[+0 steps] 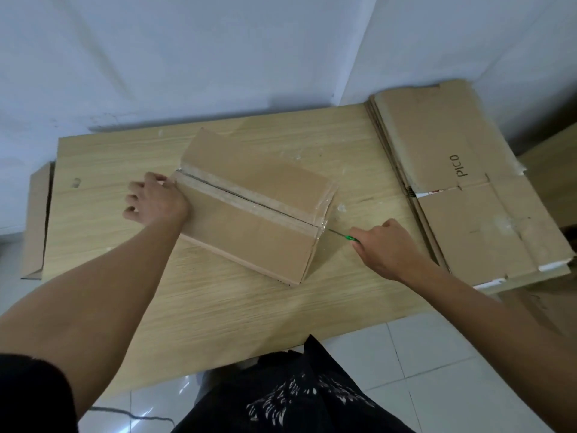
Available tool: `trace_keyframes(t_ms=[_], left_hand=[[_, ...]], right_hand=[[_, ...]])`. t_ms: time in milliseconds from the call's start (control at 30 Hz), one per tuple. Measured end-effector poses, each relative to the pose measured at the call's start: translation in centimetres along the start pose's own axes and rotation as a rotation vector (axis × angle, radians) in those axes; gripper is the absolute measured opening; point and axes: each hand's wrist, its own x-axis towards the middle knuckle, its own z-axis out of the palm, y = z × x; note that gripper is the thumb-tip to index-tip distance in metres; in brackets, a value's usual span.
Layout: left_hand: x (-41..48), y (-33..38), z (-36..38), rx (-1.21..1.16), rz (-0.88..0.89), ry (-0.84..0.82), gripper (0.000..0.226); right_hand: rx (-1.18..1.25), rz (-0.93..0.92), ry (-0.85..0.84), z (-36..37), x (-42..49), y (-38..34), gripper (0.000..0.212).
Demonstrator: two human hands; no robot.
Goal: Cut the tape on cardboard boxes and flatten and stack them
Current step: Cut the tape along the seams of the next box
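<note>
A brown cardboard box (249, 201) lies on the wooden table (218, 301), its taped top seam split open along most of its length. My left hand (156, 198) rests against the box's left end, fingers loosely curled, steadying it. My right hand (387, 248) grips a green-handled cutter (342, 235) whose thin blade points at the right end of the seam, where clear tape wraps over the edge. A stack of flattened boxes (462, 195), the top one printed "PICO", lies at the table's right end.
Another cardboard piece (37, 220) leans off the table's left edge. White walls stand behind the table. White floor tiles (390, 354) and a dark cable show below the near edge. Bits of tape residue dot the tabletop.
</note>
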Motion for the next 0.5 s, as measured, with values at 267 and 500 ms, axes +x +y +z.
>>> trace_keyframes(t_ms=[267, 500], left_hand=[[-10.3, 9.0, 3.2, 0.028, 0.827, -0.332, 0.055], [-15.1, 15.2, 6.0, 0.371, 1.0, -0.592, 0.071]], right_hand=[[0.963, 0.47, -0.027, 3.1, -1.8, -1.7, 0.027], [1.482, 0.573, 0.066, 2.9, -1.7, -5.3, 0.034]])
